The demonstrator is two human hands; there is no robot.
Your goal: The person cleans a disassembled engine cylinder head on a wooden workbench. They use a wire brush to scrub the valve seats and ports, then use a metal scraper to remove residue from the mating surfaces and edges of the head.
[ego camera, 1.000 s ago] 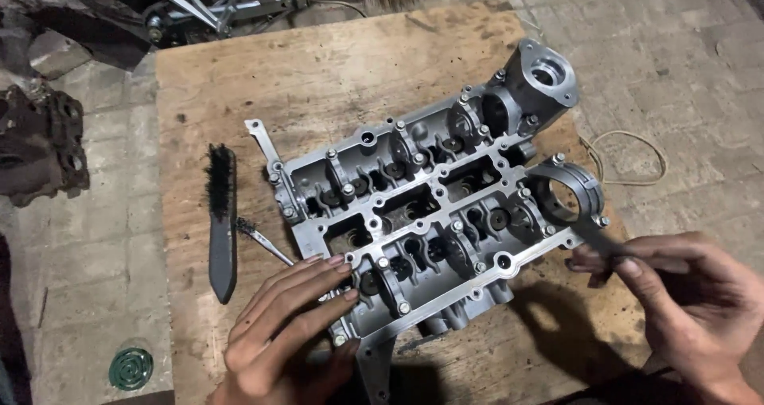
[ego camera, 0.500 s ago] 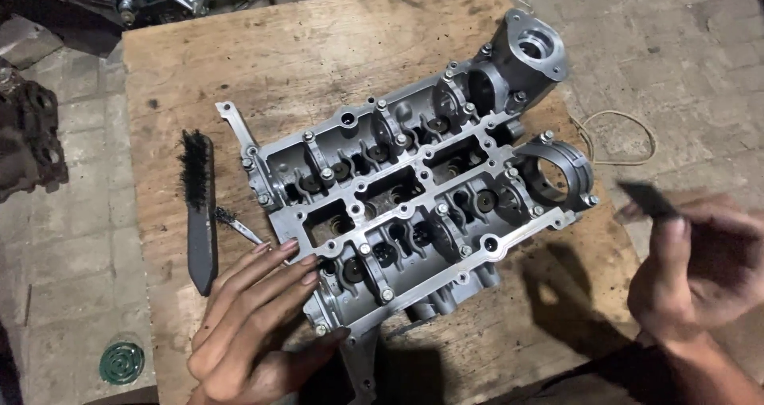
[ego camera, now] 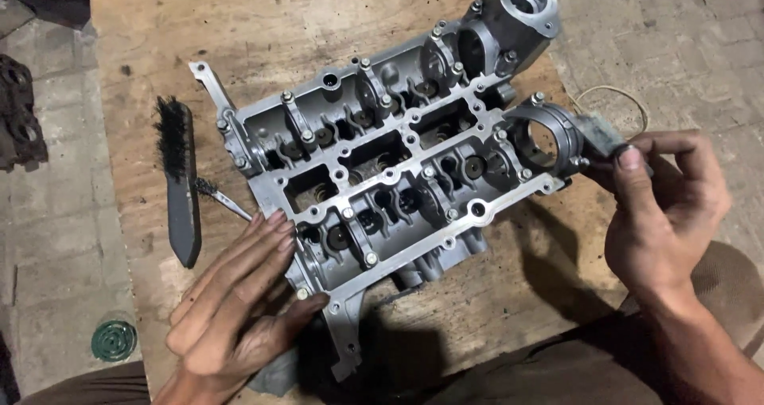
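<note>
Matt cast-metal cylinder head (ego camera: 390, 174), rough plywood board (ego camera: 263, 31)

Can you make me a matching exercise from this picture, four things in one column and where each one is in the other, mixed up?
Things:
1. wire brush
2. left hand
3. right hand
4. green round lid

Places:
A. on the stone floor, off the board's near left corner
B. lying on the wooden board, left of the metal engine part
C. resting flat against the engine part's near left end
D. holding a small dark grey piece at the engine part's right end

Pairs: 1-B, 2-C, 3-D, 4-A
</note>
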